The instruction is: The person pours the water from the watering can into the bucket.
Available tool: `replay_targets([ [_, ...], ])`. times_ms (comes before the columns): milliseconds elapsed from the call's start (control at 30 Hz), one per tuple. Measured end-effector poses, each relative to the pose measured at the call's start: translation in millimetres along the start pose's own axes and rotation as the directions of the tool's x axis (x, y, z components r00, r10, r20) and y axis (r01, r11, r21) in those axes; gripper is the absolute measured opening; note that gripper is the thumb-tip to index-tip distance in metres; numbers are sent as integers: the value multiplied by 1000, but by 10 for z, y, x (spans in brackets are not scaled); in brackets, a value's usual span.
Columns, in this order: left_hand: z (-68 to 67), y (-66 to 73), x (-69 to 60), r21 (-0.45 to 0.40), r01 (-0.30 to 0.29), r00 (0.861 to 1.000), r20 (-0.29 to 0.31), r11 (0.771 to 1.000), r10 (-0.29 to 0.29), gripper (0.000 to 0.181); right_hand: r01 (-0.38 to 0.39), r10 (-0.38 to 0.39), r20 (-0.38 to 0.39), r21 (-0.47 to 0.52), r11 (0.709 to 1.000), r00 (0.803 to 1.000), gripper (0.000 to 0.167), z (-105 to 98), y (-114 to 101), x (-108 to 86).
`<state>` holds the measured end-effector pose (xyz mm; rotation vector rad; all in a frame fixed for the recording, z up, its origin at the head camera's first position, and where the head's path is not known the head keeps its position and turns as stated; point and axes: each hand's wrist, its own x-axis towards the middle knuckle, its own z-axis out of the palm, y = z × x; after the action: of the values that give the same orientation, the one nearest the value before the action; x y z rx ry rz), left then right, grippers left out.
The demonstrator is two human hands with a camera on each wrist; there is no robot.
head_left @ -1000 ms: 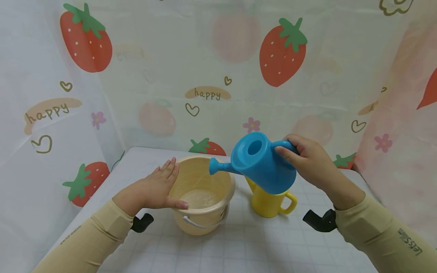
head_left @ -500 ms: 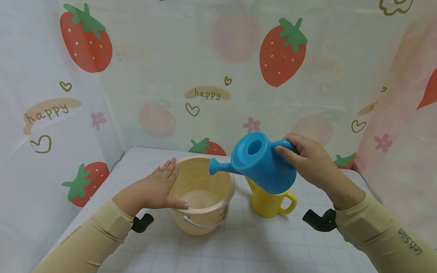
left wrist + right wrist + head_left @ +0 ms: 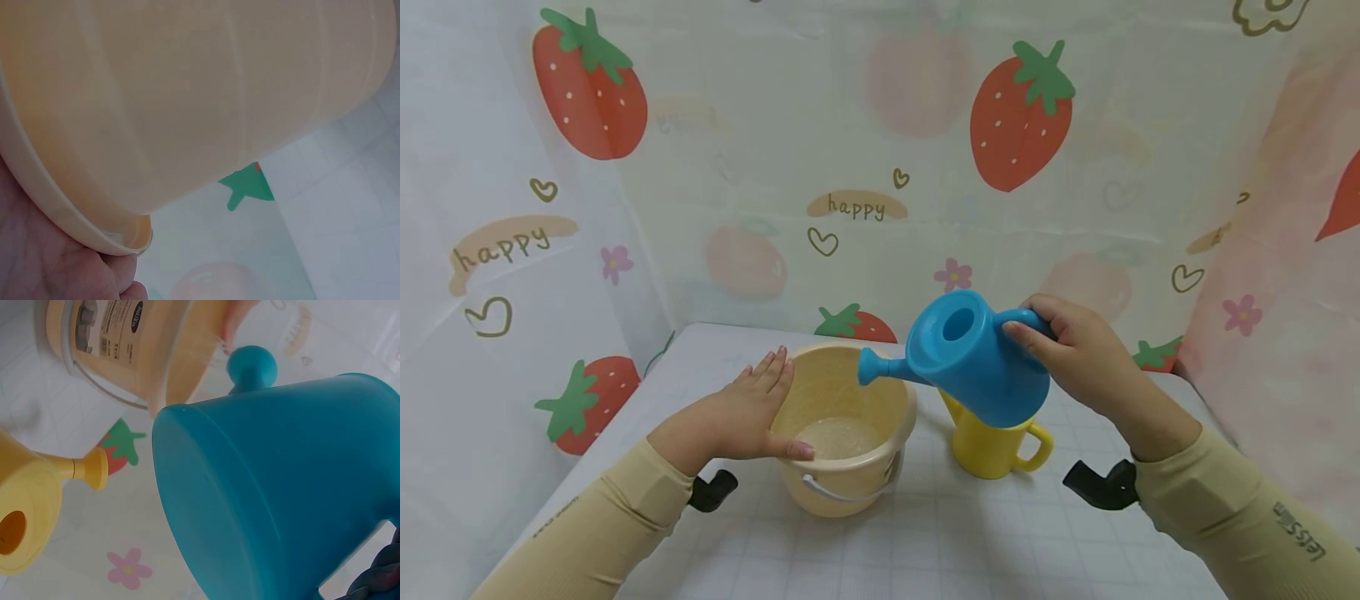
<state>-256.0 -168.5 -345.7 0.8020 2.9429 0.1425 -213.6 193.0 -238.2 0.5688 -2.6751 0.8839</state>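
In the head view my right hand (image 3: pixel 1075 354) grips the handle of a blue watering can (image 3: pixel 985 367). The can is tilted left, its spout over the opening of a cream bucket (image 3: pixel 842 483). Faint rippling at the bucket's bottom looks like shallow clear water. My left hand (image 3: pixel 737 415) rests on the bucket's left rim with straight fingers, the thumb along the front. From the left wrist, the bucket wall (image 3: pixel 187 94) fills most of the view, with part of that hand (image 3: pixel 56 250) against the rim. The right wrist view shows the blue can's base and side (image 3: pixel 269 487).
A yellow watering can (image 3: pixel 988 450) stands on the white table (image 3: pixel 940 550), right of the bucket and partly behind the blue can. The bucket's white handle (image 3: pixel 850 498) hangs down in front. Strawberry-patterned sheets (image 3: pixel 760 125) enclose the table at the back and sides.
The blue watering can has shifted very slightly left in my right hand. My left hand and the bucket stay in place.
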Motion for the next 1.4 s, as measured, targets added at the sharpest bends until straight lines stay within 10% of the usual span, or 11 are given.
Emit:
replay_targets([
  [1400,-25,19,-20,-13,-3,1000,5,1000,3,120,5,-5,4,2,1000,1000,28,-28,-23,10],
])
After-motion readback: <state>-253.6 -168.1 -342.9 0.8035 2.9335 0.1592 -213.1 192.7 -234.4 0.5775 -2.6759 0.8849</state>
